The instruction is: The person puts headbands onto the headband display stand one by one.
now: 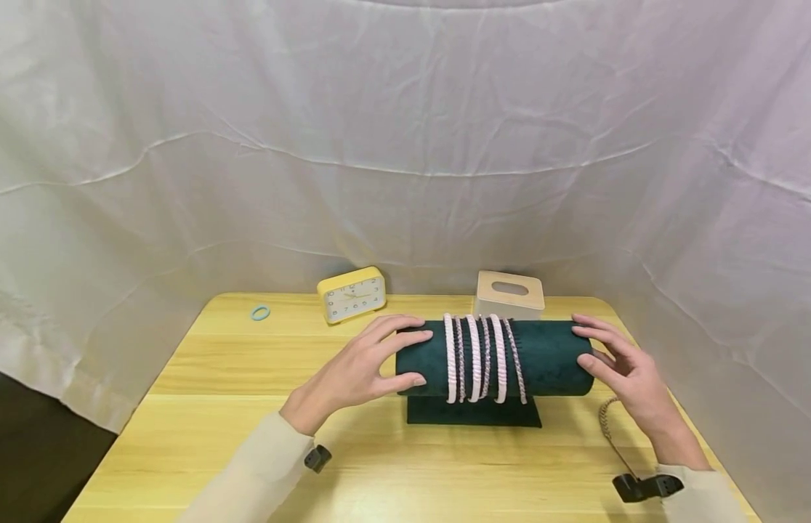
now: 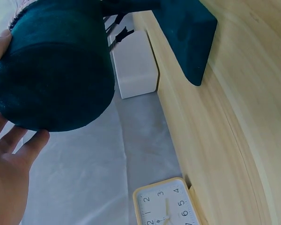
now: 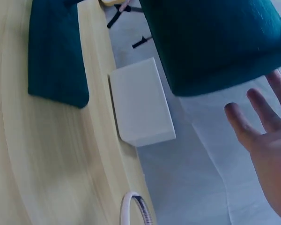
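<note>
A dark green velvet roll stand (image 1: 552, 356) stands in the middle of the table on a flat base (image 1: 474, 412). Several headbands (image 1: 474, 359), plain pink and braided purple by turns, lie side by side over its roll. My left hand (image 1: 373, 359) grips the roll's left end, thumb across the front and fingers over the top. At the other end, my right hand (image 1: 624, 370) holds the roll between thumb and forefinger; in the right wrist view its other fingers (image 3: 260, 110) spread apart from the end face. Dark headband tips (image 2: 122, 35) hang behind the roll.
Behind the stand are a yellow alarm clock (image 1: 353, 296) and a white tissue box with a wooden lid (image 1: 510, 290). A light blue ring (image 1: 260, 312) lies at the back left. Near my right wrist, another braided headband (image 1: 604, 418) rests on the table. White cloth (image 1: 405, 145) hangs around.
</note>
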Tool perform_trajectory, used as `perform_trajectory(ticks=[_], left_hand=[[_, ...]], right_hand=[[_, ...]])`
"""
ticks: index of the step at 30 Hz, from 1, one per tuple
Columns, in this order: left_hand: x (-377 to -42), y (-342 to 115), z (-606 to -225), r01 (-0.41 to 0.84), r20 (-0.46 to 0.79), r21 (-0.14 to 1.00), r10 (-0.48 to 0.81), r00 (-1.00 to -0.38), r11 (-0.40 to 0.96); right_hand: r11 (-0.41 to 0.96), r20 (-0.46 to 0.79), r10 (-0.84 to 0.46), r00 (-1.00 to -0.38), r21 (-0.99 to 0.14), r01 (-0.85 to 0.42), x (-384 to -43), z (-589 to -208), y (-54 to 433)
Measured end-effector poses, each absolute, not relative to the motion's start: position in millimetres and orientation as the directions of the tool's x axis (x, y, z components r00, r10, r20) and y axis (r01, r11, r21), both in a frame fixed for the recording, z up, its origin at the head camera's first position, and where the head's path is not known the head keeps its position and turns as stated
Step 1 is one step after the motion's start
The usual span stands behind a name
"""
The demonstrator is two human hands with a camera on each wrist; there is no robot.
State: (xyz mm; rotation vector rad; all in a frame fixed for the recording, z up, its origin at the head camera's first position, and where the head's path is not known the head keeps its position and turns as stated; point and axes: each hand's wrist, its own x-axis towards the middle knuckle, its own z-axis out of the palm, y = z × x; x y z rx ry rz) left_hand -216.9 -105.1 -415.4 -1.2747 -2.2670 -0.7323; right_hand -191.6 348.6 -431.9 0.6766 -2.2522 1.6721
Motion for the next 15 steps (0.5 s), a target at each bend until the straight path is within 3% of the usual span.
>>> perform_trajectory(ticks=[8, 15], left_hand=[[-216.9, -104.3, -416.0, 0.87, 0.603, 0.232, 0.638, -0.479, 0.435], [-216.6, -105.2, -416.0, 0.871, 0.604, 0.23, 0.638, -0.478, 0.434]], right_hand=[[0.139, 0.496, -0.191, -0.847, -0.841, -0.523, -194.3, -436.9, 373.1], [0.194, 0.458, -0.173, -0.872, -0.852, -0.486, -193.0, -440.7, 396.2]])
